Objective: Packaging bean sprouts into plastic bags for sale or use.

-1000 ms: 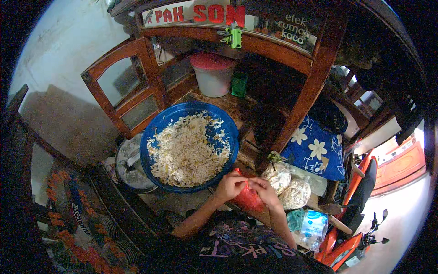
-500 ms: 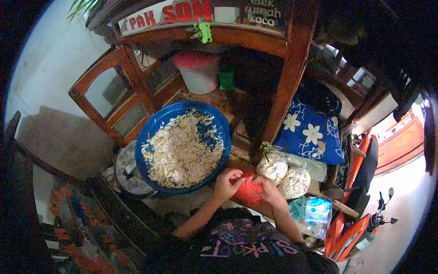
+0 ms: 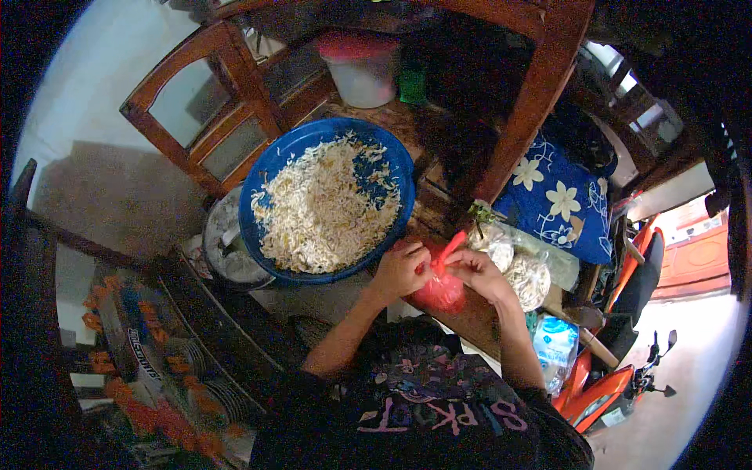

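A small red plastic bag (image 3: 443, 291) is between my hands, its bottom rounded and its gathered top standing up in a narrow strip. The fingers of my left hand (image 3: 401, 270) close on the left side of the bag's neck. On the other side, my right hand (image 3: 482, 276) pinches the neck with thumb and fingertips. What the bag contains cannot be made out. Beyond my left hand, a wide blue basin (image 3: 404, 188) holds a heap of pale shredded food (image 3: 325, 207) with yellowish bits.
Clear bags of pale food (image 3: 529, 283) lie right of my right hand, near a blue-and-white plastic pack (image 3: 554, 345). A lidded metal pot (image 3: 235, 254) stands left of the basin. Behind are a white bucket (image 3: 362, 78), an open cabinet door (image 3: 219, 117) and a blue floral cloth (image 3: 560, 204).
The bag's top now stands up as a red strip between my fingers, where before it was bunched low. My hands have drawn closer together at its neck. The whole view has shifted.
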